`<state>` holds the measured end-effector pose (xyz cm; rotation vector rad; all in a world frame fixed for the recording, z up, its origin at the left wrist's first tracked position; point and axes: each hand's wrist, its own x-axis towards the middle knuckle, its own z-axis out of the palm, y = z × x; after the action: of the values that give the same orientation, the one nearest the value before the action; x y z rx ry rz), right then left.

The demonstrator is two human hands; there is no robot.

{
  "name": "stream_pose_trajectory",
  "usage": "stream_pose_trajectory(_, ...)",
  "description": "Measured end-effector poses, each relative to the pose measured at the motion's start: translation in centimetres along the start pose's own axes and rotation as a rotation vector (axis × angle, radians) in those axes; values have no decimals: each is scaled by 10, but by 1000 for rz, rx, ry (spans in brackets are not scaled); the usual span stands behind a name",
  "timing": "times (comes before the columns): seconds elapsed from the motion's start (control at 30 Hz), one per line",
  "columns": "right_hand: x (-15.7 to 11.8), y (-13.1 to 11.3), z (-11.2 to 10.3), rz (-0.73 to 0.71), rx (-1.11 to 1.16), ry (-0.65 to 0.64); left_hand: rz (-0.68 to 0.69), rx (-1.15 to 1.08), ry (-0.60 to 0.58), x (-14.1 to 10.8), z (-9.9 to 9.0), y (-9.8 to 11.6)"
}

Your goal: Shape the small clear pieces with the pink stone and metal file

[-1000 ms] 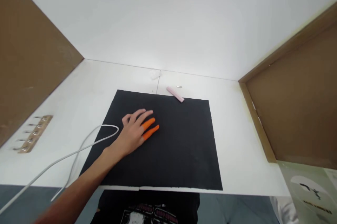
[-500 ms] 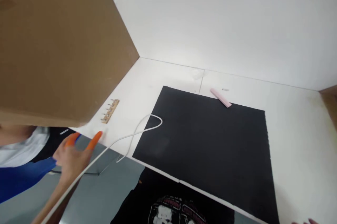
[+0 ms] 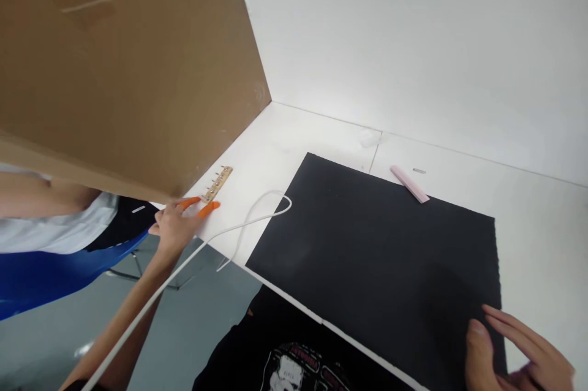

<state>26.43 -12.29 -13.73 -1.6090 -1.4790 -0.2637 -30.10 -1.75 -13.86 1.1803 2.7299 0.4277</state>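
Observation:
My left hand (image 3: 178,224) wears orange covers on two fingertips and is at the table's left front edge. Its thumb and index finger are apart, on either side of the near end of a small light-wood strip (image 3: 220,181) with several metal pins standing up from it. Whether they touch it, I cannot tell. At the lower right, my right hand (image 3: 519,351) hovers over the edge of a black mat (image 3: 367,256), with thumb and fingers apart and nothing between them.
A white cable (image 3: 229,228) runs past my left forearm and loops onto the mat. Behind the mat lie a pink bar (image 3: 410,184) and a small metal piece (image 3: 419,171). A brown panel (image 3: 138,72) rises at left, with another person's arm (image 3: 46,195) beyond it.
My left hand has moved forward to the wooden strip. My right hand has come into view over the mat's right side. The view has shifted slightly to the left.

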Motion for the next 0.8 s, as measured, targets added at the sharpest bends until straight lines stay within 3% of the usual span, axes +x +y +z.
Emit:
stream_pose_trajectory(0.13, 8, 4, 7, -88, -38, -82, -16, -48, 13, 5, 4, 8)
stream_pose_trajectory(0.47, -8, 9, 17, 125, -27, -152, 66, -127, 75, -4, -1, 17)
stream_pose_trajectory(0.67, -11, 8, 16, 144, -43, -110, 138, -137, 138, -7, -11, 29)
stream_pose_trajectory(0.8, -12, 23, 6, 88, -22, -149, 164, -98, 200, -15, -23, 24)
